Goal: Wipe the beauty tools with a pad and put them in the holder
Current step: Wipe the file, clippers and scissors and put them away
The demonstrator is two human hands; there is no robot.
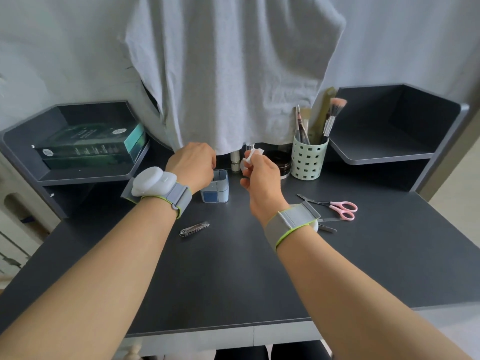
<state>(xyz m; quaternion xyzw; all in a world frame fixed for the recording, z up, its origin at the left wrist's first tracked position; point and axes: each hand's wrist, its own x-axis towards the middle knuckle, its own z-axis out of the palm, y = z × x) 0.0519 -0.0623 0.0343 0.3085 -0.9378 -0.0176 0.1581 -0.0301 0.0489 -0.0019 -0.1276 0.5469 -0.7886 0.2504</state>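
Right hand (259,175) pinches white cotton pad (251,155); left hand (193,165) fingers hidden, grip indeterminate. Left of pale-green perforated holder (309,162): steel nail clipper (194,228); in front: pink-handled scissors (335,206). Both judged unwiped.

You sit at a home vanity desk (233,268); brush holder (309,159) upper right; boxed cosmetics (91,149) shelved left.

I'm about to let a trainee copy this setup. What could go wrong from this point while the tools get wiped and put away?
1. The pink scissors lie with blades pointing toward the right hand, close to its wrist; a careless reach might catch them.
2. The holder is already crowded with brushes, so pushing metal tools in may tip it.
3. The right hand pinches only a small pad; it could slip off the nail clipper while wiping.
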